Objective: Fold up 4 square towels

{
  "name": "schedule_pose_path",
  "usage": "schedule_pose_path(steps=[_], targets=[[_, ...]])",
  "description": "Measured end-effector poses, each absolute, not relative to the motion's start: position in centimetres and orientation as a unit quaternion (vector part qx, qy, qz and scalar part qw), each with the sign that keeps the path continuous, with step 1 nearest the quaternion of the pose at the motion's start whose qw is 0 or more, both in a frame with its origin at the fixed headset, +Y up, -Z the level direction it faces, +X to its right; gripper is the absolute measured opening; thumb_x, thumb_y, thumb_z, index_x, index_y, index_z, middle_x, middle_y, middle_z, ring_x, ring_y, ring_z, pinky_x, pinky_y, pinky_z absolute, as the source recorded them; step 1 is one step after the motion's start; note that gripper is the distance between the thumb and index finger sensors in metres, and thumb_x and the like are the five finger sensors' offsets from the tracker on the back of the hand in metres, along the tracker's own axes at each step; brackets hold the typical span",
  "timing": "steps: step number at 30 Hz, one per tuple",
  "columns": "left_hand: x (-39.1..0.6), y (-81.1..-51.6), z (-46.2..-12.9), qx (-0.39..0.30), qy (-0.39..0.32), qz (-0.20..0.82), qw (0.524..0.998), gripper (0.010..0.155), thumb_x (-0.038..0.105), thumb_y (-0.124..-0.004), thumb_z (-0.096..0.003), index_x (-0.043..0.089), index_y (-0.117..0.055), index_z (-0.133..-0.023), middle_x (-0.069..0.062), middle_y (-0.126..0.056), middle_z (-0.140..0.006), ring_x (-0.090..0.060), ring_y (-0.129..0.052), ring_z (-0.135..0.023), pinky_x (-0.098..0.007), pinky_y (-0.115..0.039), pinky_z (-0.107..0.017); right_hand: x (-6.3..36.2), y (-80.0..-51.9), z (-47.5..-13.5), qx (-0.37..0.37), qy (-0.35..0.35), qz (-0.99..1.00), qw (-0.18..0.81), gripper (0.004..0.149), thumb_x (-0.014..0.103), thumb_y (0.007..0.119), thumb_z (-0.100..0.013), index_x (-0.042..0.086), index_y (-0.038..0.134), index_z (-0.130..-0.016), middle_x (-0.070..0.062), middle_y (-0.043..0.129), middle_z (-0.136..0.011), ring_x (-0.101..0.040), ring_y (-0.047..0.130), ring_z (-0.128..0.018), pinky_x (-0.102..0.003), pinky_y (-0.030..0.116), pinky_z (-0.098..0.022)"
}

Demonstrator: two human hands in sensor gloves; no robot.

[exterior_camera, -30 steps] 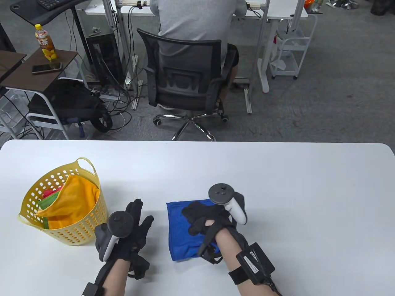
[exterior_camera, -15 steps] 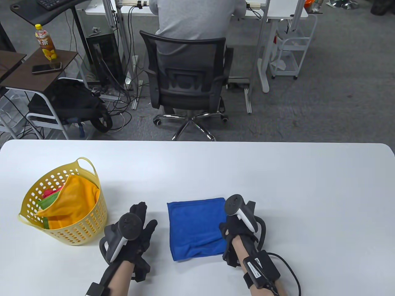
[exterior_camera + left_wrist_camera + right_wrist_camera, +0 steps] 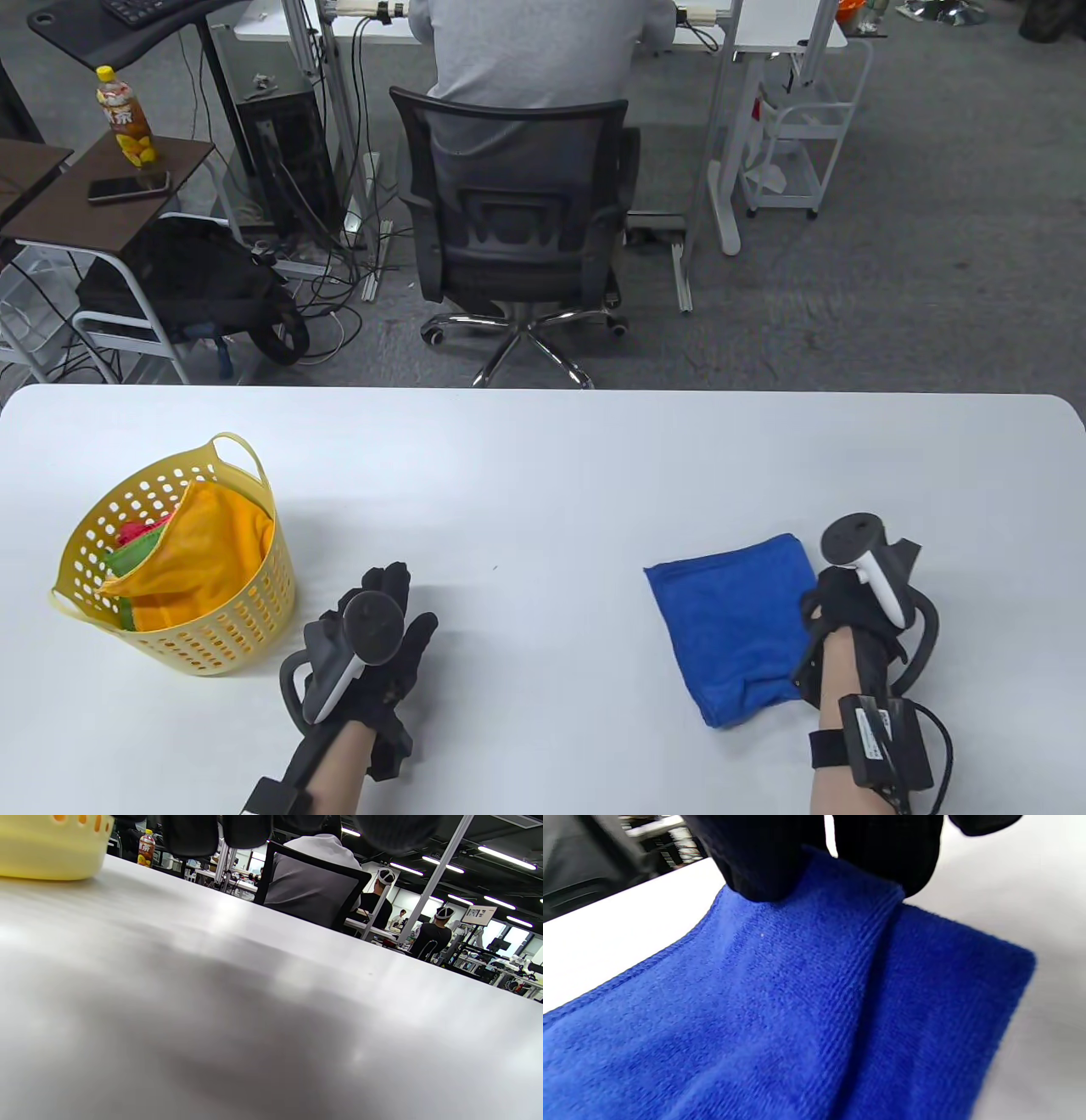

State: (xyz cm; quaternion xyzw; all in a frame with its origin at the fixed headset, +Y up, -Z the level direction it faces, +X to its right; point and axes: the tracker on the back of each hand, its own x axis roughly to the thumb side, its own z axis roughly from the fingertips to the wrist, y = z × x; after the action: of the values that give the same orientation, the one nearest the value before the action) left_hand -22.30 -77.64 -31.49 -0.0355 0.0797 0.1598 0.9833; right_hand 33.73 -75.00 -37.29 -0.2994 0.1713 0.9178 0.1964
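The folded blue towel [image 3: 736, 628] is being set aside at about four o'clock on the table [image 3: 543, 458], pinched at its right edge by the right hand [image 3: 848, 615]; in the right wrist view the cloth is seen gathered between the gloved fingers [image 3: 763, 870]. The left hand [image 3: 382, 645] lies flat and spread at seven o'clock, holding nothing. Release of the towel is judged the next need, then a reach to the yellow basket [image 3: 212, 654] at nine o'clock, where an orange towel [image 3: 212, 552] and others wait unfolded.
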Motion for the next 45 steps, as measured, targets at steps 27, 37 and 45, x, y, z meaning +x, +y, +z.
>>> schedule_pose_path(steps=[27,37,45], targets=[[-21.7,-77.3,-31.3,-0.031,0.068,0.137,0.988,0.074,0.063,-0.066,-0.0499,0.038,-0.039,-0.115,0.001,-0.046,-0.124,-0.036,-0.057,-0.115,-0.058,-0.046,-0.085,22.4,-68.8,-37.2,0.003,0.034,0.940,0.339,0.078,0.041,0.085,-0.048,0.002,0.053,-0.109,-0.037,0.049,-0.111,-0.058,0.057,-0.095,-0.077,0.044,-0.063],[-24.1,-65.5,-27.5,0.128,0.065,0.233,0.962,0.073,0.062,-0.070,-0.0510,0.038,-0.044,-0.115,0.000,-0.048,-0.124,-0.037,-0.056,-0.116,-0.059,-0.046,-0.086,15.0,-70.2,-36.9,0.139,0.052,0.940,0.306,0.092,0.043,0.086,-0.047,0.002,0.035,-0.112,-0.040,0.027,-0.114,-0.063,0.040,-0.099,-0.079,0.041,-0.063],[-32.8,-58.7,-31.7,-0.022,0.319,-0.080,0.944,0.058,0.049,-0.083,-0.0513,0.041,-0.069,-0.107,0.003,-0.061,-0.122,-0.037,-0.053,-0.117,-0.063,-0.036,-0.087,18.3,-68.6,-37.0,0.101,0.019,0.923,0.371,0.089,0.043,0.082,-0.049,0.000,0.037,-0.112,-0.041,0.027,-0.114,-0.064,0.040,-0.098,-0.079,0.041,-0.063]])
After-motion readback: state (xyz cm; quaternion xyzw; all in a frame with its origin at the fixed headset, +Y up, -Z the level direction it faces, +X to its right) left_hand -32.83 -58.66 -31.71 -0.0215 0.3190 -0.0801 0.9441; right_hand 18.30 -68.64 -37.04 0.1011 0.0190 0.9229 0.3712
